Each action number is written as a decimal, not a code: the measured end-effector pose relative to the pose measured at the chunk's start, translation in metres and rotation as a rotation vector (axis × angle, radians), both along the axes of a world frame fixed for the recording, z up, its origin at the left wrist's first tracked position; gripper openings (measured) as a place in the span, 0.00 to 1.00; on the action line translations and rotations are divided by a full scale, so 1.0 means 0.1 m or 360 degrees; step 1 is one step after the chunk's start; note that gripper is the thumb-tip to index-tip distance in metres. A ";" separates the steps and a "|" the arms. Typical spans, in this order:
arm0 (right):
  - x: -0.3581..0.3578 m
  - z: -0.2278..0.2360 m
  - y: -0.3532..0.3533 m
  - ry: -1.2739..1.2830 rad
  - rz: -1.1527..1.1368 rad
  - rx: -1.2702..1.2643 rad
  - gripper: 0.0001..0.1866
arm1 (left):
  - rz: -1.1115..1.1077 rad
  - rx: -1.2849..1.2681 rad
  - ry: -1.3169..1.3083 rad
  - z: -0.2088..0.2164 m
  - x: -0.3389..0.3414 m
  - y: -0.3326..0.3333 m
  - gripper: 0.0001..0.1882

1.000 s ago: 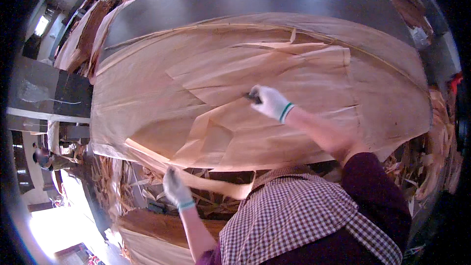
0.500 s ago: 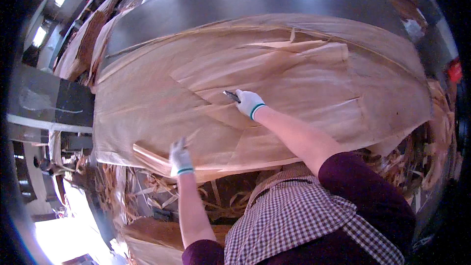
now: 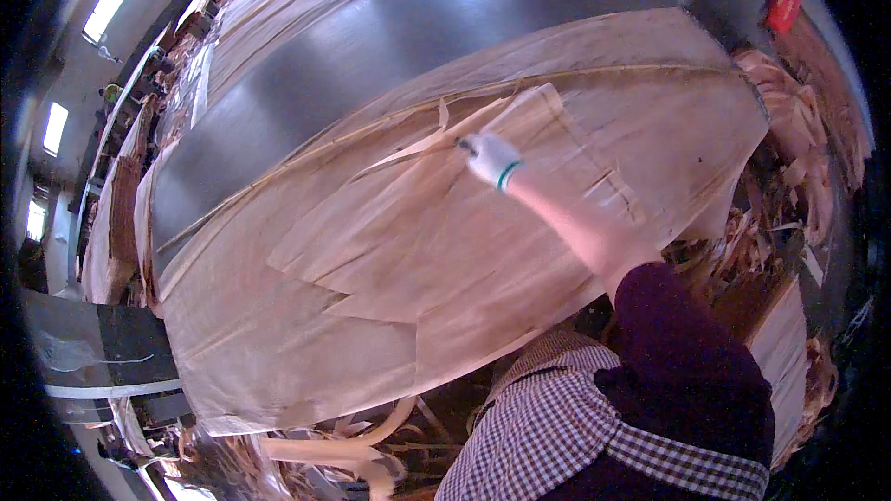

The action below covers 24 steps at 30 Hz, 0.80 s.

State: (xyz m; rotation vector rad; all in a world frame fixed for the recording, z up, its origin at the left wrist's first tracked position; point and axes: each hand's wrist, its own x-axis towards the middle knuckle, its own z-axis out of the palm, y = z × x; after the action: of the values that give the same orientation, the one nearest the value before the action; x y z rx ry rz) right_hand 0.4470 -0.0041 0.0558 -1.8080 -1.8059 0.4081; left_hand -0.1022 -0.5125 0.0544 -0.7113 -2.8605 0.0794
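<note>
My right hand [image 3: 492, 161], in a white glove with a green cuff band, is closed on a small knife [image 3: 464, 145]. Only the knife's dark end shows past the fingers, blurred by motion. The hand is over a torn piece of wood veneer [image 3: 534, 122] lying on a large, thin veneer sheet [image 3: 278, 343]. Left of the hand, a narrow split sliver [image 3: 408, 150] lifts from the torn piece. Jagged edges run across the sheet's middle. My left hand is out of the picture.
A smooth dark tabletop [image 3: 371, 65] lies beyond the sheet. Curled veneer strips [image 3: 380, 436] and scraps hang below the near edge. More veneer is heaped at the right [image 3: 789, 116], near a red bag [image 3: 782, 5]. Stacked sheets [image 3: 121, 223] stand at the far left.
My right hand has moved up with the knife, toward the torn far edge. My left hand has left the view, and the veneer strip beside it is off the sheet. The view has turned.
</note>
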 end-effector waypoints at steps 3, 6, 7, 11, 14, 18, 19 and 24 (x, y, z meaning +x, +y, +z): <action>0.71 -0.13 0.40 -0.0315 -0.0058 -0.0077 0.16 | 0.0103 -0.0140 0.0082 0.07 0.27 -0.05 0.16; 0.89 -0.05 0.52 -0.0584 -0.0071 -0.0257 0.17 | -0.0213 -0.0035 0.0098 0.05 0.42 0.27 0.19; 0.89 -0.02 0.53 -0.0610 -0.0037 -0.0260 0.16 | -0.0570 0.0158 -0.0039 -0.05 0.38 0.56 0.23; 1.00 -0.05 0.52 -0.0691 0.0043 -0.0227 0.14 | -0.1226 0.0832 -0.1370 -0.12 1.23 2.43 0.27; 1.01 -0.05 0.51 -0.0657 0.0117 -0.0196 0.12 | -0.1917 0.0040 -0.0626 0.00 1.86 3.46 0.29; 1.06 -0.07 0.44 -0.0577 0.0171 -0.0025 0.08 | -0.1847 -0.0176 -0.0549 -0.18 2.32 4.15 0.29; 1.02 0.00 0.36 -0.0535 0.0197 0.0032 0.08 | -0.1796 -0.0291 -0.0597 -0.35 2.24 4.23 0.29; 1.07 0.30 -0.24 -0.0467 0.0081 0.0301 0.06 | -0.1613 -0.0390 -0.0734 -0.22 2.35 4.41 0.29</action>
State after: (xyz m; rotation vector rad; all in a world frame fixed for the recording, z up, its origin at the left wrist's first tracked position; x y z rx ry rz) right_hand 0.5538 -0.0283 0.0858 -1.7633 -2.0131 -0.0142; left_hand 0.1324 -0.0714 0.0324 -2.3664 -2.4823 0.1248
